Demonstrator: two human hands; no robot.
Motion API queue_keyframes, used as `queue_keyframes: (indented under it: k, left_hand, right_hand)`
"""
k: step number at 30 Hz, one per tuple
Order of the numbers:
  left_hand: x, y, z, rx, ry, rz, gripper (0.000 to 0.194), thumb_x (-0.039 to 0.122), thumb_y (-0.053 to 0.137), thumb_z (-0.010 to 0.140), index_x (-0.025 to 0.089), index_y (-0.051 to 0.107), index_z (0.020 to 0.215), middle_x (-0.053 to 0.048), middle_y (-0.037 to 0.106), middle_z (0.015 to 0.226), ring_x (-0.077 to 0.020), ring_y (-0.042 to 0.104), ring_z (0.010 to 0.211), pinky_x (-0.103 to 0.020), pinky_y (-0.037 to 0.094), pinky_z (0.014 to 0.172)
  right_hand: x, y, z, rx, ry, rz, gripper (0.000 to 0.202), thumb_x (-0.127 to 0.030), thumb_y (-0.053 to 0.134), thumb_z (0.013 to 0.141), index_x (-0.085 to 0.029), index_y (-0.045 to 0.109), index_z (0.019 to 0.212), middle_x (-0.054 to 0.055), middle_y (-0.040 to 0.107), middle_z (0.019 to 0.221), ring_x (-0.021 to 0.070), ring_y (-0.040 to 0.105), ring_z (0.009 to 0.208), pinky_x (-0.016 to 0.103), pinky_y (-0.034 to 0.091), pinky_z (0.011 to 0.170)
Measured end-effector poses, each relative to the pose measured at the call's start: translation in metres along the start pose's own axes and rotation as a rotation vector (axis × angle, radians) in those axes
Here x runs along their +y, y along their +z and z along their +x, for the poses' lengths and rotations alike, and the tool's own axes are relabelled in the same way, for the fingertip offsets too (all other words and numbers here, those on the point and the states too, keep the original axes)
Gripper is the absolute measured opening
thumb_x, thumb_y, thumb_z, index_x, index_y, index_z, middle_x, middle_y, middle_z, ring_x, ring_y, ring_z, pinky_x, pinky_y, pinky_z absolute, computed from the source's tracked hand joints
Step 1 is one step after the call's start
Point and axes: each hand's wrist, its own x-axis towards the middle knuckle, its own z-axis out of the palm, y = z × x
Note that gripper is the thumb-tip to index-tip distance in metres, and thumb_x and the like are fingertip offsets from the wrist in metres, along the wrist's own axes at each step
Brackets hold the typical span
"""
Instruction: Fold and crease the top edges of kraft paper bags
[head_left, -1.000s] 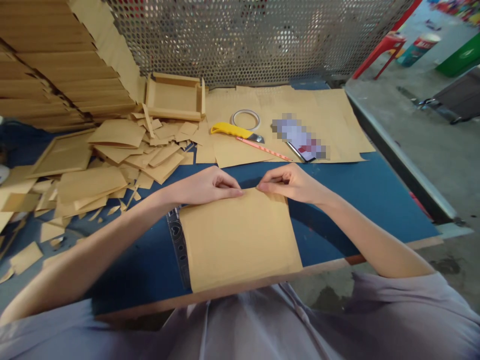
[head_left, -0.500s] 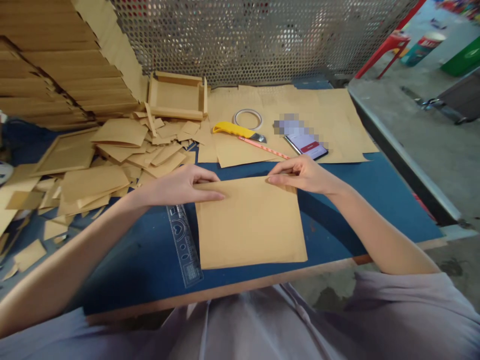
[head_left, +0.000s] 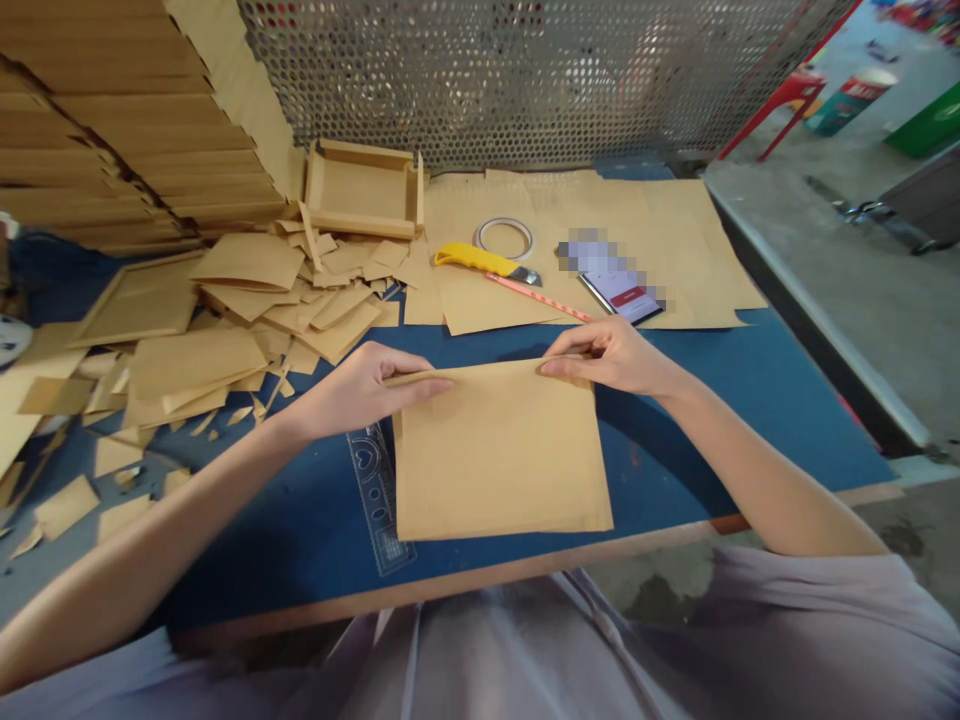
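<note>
A tan sheet of kraft cardboard lies in front of me, its near edge close to the table's front edge. My left hand pinches its far left corner, thumb on top and fingers behind. At the far right corner my right hand grips the same edge in a like pinch. A narrow strip seems turned up along that far edge, most clearly by the left thumb. Partly under the sheet's left side is a clear stencil ruler. The fingertips behind the edge are hidden.
Beyond the hands lie a yellow utility knife, a pink pencil, a tape roll and a phone on flat cardboard sheets. Cardboard scraps, a shallow cardboard tray and a tall cardboard stack fill the left.
Both hands keep their hold on the cardboard's far edge. The left hand and that edge have come slightly lower toward me, and the view has shifted a little.
</note>
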Motion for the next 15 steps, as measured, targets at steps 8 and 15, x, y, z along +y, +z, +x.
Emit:
queue_keyframes:
  k: [8, 15]
  left_hand:
    - [0.002, -0.0048, -0.0017, -0.067, 0.01, 0.013, 0.051, 0.049, 0.05, 0.092, 0.019, 0.032, 0.056, 0.004, 0.02, 0.058, -0.0084, 0.021, 0.05, -0.024, 0.017, 0.043]
    - [0.0005, -0.0092, -0.0041, -0.158, -0.02, -0.025, 0.052, 0.048, 0.048, 0.092, 0.019, 0.033, 0.052, 0.005, 0.021, 0.052, -0.0084, 0.021, 0.047, -0.025, 0.018, 0.043]
  right_hand:
    - [0.0033, -0.0045, 0.0001, 0.022, 0.006, -0.011, 0.026, -0.043, 0.076, 0.073, -0.017, 0.077, 0.072, -0.001, 0.058, 0.055, 0.008, 0.04, 0.049, 0.025, 0.026, 0.043]
    - [0.0028, -0.0076, -0.0034, -0.007, -0.027, 0.019, 0.027, -0.043, 0.075, 0.074, -0.017, 0.076, 0.068, -0.001, 0.054, 0.051, 0.0085, 0.039, 0.048, 0.025, 0.027, 0.044]
